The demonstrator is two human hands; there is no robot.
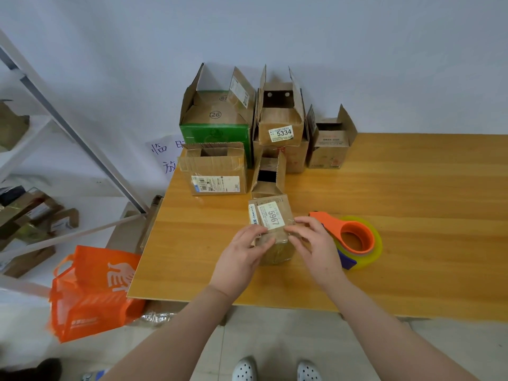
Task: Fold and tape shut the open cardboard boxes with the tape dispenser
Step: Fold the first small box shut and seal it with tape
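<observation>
On the far left part of a table [412,215] of smooth, orange-yellow wood grain stand five brown cardboard boxes, all with their top flaps unfolded. On the floor beside the table's left edge sits an orange bag [90,292] of thin woven fabric with a white print.

The green box [217,133], the largest, has a glossy green front and raw brown flaps standing upright, one stamped "26". Just in front of it, the wide box [217,171] carries a white shipping label and old strips of clear tape. To the right, the stacked box [280,125], labelled "5334", rests on another carton. The corner box [330,144] stands beside that stack. The narrow box [269,174] leans open between the wide box and the stack, its interior dark.

Nearest the person, at the table's middle, the small box [270,215] is closed on top and bears a white label reading "5967"; its near face looks glossy with tape. The left hand [244,251] and right hand [316,243] both hold it, fingers curled over its top edge and thumbs on the near face.

The tape dispenser [354,235], orange plastic round a translucent yellowish roll, lies flat just right of the right hand.
</observation>
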